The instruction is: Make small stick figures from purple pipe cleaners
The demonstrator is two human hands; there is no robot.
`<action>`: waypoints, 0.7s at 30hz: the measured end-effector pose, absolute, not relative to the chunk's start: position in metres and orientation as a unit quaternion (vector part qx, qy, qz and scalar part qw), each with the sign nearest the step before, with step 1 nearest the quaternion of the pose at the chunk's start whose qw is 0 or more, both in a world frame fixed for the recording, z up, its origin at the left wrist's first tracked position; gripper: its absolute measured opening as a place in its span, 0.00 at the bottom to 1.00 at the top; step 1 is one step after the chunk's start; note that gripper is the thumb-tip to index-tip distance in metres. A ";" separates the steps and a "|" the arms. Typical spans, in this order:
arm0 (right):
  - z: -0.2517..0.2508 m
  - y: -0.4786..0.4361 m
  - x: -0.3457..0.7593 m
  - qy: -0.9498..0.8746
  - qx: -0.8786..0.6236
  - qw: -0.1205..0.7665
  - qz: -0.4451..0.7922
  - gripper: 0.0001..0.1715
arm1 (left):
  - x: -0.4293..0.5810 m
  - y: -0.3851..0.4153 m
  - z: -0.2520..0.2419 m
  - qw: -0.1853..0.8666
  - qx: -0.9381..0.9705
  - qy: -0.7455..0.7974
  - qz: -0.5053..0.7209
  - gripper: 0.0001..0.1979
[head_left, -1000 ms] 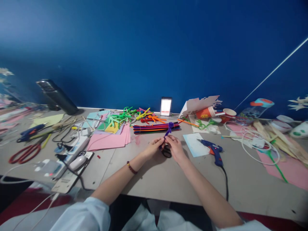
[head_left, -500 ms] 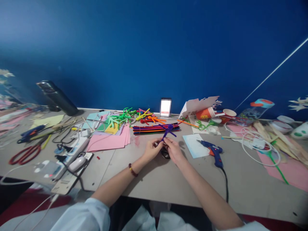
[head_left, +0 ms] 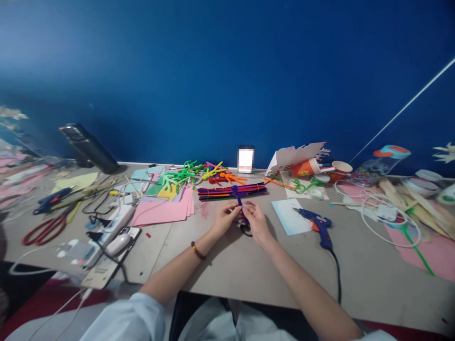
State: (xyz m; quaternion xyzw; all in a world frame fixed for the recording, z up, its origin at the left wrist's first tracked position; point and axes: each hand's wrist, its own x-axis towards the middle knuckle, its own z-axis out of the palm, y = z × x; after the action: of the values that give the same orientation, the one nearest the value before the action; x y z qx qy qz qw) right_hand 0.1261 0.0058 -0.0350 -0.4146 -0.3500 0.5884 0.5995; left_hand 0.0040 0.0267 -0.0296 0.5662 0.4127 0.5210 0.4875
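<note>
A purple pipe cleaner figure [head_left: 239, 198] with a round, coiled top is pinched between my left hand [head_left: 227, 217] and my right hand [head_left: 254, 219]. The fingertips of both hands meet on its stem, and its lower end shows below them. Under my hands lies a dark ring-shaped thing [head_left: 245, 230], partly covered, perhaps scissor handles. Just beyond my fingers is a bundle of coloured pipe cleaners [head_left: 213, 193]. Behind the bundle lie bent pipe cleaner pieces in green [head_left: 181, 174], yellow and orange.
To the right, a blue glue gun [head_left: 320, 225] rests beside a pale blue card [head_left: 287, 218], its cable running to the table edge. Pink paper [head_left: 159, 211], a power strip [head_left: 112, 232] and red-handled scissors [head_left: 46, 230] lie left. A lit phone [head_left: 246, 160] stands against the wall.
The purple pipe cleaner figure has turned: its arms were spread sideways and now lie along the stem. Its round top has shifted left. Both hands stay in about the same place.
</note>
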 end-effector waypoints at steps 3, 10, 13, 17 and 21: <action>-0.038 0.008 0.127 -0.359 -0.419 0.600 0.579 0.22 | 0.005 0.027 -0.031 0.507 0.556 0.399 0.525 0.10; -0.036 0.008 0.127 -0.370 -0.417 0.590 0.584 0.19 | 0.003 0.026 -0.029 0.485 0.571 0.404 0.525 0.08; -0.038 0.009 0.128 -0.382 -0.416 0.587 0.580 0.17 | 0.003 0.028 -0.033 0.510 0.548 0.407 0.523 0.08; -0.041 0.011 0.130 -0.397 -0.417 0.577 0.580 0.17 | 0.003 0.030 -0.037 0.515 0.535 0.412 0.528 0.08; -0.040 0.010 0.131 -0.462 -0.449 0.557 0.524 0.17 | 0.004 0.029 -0.035 0.506 0.528 0.420 0.537 0.09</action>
State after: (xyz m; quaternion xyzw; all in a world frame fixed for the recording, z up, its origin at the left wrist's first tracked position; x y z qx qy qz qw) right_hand 0.1314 0.0099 -0.0405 -0.4492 -0.4624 0.5238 0.5567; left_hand 0.0041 0.0290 -0.0352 0.5280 0.4198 0.5373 0.5062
